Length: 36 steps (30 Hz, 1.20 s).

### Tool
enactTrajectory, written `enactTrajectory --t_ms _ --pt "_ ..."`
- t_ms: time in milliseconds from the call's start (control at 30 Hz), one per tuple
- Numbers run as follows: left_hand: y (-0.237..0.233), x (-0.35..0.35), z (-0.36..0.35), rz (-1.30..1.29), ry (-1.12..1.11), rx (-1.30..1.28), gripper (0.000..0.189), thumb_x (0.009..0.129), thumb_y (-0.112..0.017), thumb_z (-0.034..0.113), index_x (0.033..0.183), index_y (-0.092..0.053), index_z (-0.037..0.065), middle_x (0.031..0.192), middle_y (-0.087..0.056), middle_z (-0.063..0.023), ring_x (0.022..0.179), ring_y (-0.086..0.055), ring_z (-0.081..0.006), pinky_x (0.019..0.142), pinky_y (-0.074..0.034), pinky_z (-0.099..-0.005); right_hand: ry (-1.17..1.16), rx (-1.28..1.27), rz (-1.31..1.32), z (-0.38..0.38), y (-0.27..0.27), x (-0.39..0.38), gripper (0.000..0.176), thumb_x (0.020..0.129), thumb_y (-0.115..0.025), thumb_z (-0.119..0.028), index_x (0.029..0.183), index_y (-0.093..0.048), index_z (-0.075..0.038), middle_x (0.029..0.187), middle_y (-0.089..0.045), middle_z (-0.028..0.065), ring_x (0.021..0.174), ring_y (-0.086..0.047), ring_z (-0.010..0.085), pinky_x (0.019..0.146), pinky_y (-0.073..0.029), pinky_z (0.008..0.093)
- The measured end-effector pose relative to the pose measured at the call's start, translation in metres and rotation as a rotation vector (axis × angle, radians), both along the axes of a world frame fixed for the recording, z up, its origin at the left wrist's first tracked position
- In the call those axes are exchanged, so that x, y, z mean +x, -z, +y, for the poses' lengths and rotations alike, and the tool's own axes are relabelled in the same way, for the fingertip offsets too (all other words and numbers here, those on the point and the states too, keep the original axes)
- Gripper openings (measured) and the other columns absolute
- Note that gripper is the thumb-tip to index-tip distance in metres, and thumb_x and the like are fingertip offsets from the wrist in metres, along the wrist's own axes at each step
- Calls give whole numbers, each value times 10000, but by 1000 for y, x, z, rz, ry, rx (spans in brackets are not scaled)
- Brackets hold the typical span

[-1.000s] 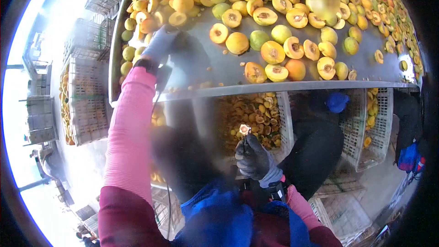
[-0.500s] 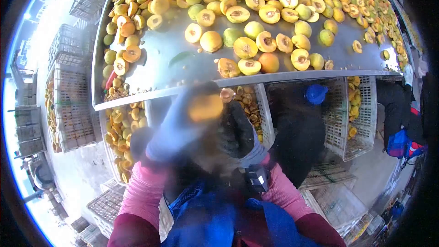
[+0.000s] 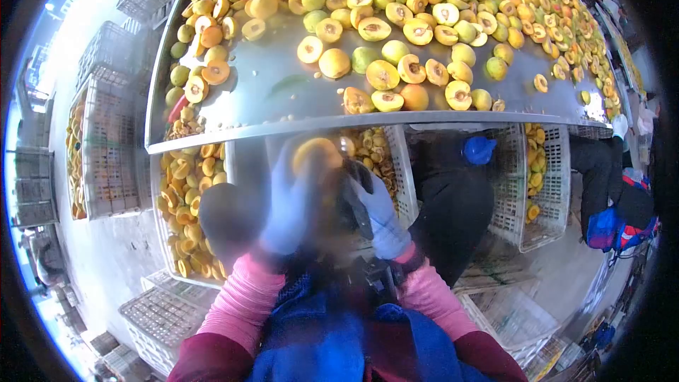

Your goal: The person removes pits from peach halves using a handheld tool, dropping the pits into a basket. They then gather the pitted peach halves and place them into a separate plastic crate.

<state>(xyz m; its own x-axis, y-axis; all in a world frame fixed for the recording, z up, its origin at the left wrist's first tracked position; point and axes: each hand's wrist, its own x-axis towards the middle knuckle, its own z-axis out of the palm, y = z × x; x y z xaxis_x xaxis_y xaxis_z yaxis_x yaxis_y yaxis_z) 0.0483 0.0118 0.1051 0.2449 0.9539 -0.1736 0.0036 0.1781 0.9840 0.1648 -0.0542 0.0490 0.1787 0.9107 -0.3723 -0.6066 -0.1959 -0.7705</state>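
My left hand (image 3: 286, 205), in a pale blue glove and smeared by motion, is closed around a yellow peach (image 3: 316, 155) just below the table's front edge. To its right, my right hand (image 3: 378, 216), in a pale glove with a dark palm, curls its fingers inward. What it grips is dark and blurred, and I cannot make it out. A small shiny spot shows between the hands. Beyond them, many whole and halved peaches (image 3: 382, 75) lie on the metal table (image 3: 276, 64), some halves with the stone showing.
A crate of peach halves (image 3: 185, 205) stands by my left knee. Another crate (image 3: 403, 177) is under the table behind my right hand. A blue object (image 3: 479, 149) sits near my right knee. More crates (image 3: 113, 148) stand at left. A person (image 3: 608, 184) sits at the far right.
My left hand has moved down from the table edge, the peach still in it and now nearer my right hand. The right hand has turned slightly, showing more of its pale back.
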Motion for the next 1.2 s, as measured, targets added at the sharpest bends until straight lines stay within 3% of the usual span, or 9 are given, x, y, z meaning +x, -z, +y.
enactTrajectory --t_ms 267,467,533,600,700,733,967,1000,1200 --pt "7 -3 -14 -15 -21 110 250 922 -567 164 1116 -555 8 984 -623 -87 904 -586 -145 813 -480 -286 -322 -114 188 -14 -58 10 286 965 -494 -366 887 -572 -103 614 -517 -46 469 -472 64 432 -381 195" --pt "7 -9 -16 198 73 327 384 819 -690 139 1154 -536 31 1014 -624 -82 914 -587 -135 807 -484 -291 -340 -126 225 -26 -53 14 289 967 -482 -380 908 -552 -105 654 -529 -52 497 -486 72 449 -397 216" --pt "7 -8 -15 117 96 161 411 784 -655 26 1176 -530 15 1064 -603 -74 956 -575 -136 855 -467 -278 -200 -96 20 -28 -49 4 281 968 -485 -355 922 -569 -91 648 -525 -44 519 -503 77 466 -409 218" --pt "19 -8 -15 -21 86 5 429 769 -646 -32 1180 -528 3 1081 -592 -97 955 -582 -158 856 -472 -276 -137 317 -681 -30 -25 3 246 950 -518 -292 1001 -588 -62 689 -573 32 557 -553 155 507 -447 264" --pt "41 -17 -20 625 42 1006 378 812 -631 -9 1176 -526 -10 1060 -594 -126 934 -592 -178 820 -484 -284 -20 342 -1136 -31 -26 4 279 913 -574 -233 1101 -592 -28 753 -626 136 596 -603 262 552 -483 332" --pt "46 -15 -21 566 21 913 315 866 -584 61 1167 -534 -18 1056 -594 -129 944 -587 -182 832 -474 -290 -32 286 -1512 -42 -8 2 317 873 -617 -205 1108 -588 5 747 -626 196 624 -614 344 581 -488 388" --pt "18 15 -35 143 -107 227 316 975 -439 238 1096 -595 -9 1020 -598 -60 947 -546 -147 863 -434 -280 -23 307 -1377 -50 -5 0 365 876 -600 -227 1120 -550 39 762 -615 228 686 -623 368 600 -478 441" --pt "22 14 -39 167 -89 268 310 973 -444 235 1090 -596 -9 1011 -598 -60 940 -547 -146 857 -434 -276 -53 200 -1138 -47 -17 -2 325 884 -586 -231 1073 -551 31 781 -618 238 708 -619 389 619 -483 439" --pt "38 16 -39 337 34 362 290 965 -455 221 1056 -597 -16 949 -597 -52 880 -549 -132 805 -444 -259 -253 240 -1144 -67 19 9 304 902 -553 -249 1088 -563 -9 861 -623 239 811 -616 395 687 -487 436"
